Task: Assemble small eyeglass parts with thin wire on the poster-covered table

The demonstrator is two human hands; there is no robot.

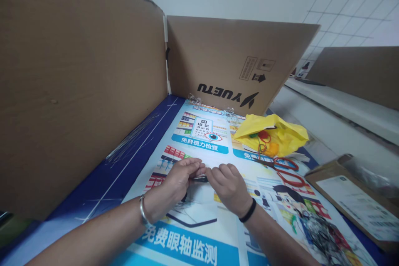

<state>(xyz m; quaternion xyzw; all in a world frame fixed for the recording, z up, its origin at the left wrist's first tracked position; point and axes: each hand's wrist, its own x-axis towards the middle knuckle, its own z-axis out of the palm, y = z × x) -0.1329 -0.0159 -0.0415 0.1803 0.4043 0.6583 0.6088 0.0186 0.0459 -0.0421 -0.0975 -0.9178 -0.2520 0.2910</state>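
Both hands meet over a printed poster [202, 199] that covers the table. My left hand [179, 176], with a silver bangle on its wrist, is closed in a pinch. Opposite it, fingertips almost touching, my right hand [229, 187] is closed too and wears a black band. Whatever thin thing they pinch is too small to make out. A dark, shiny, narrow object [200, 178] shows between the hands, partly hidden by the left fingers; its kind is unclear. Thin dark strands lie on the poster just below the left hand.
Tall cardboard panels [218, 54] stand at the left and back. To the right are a yellow bag [280, 133] with coloured yarn, red-handled scissors [289, 170], a cardboard box [355, 199] and a wire tangle [324, 232]. Loose straight wires [131, 137] lie along the left panel.
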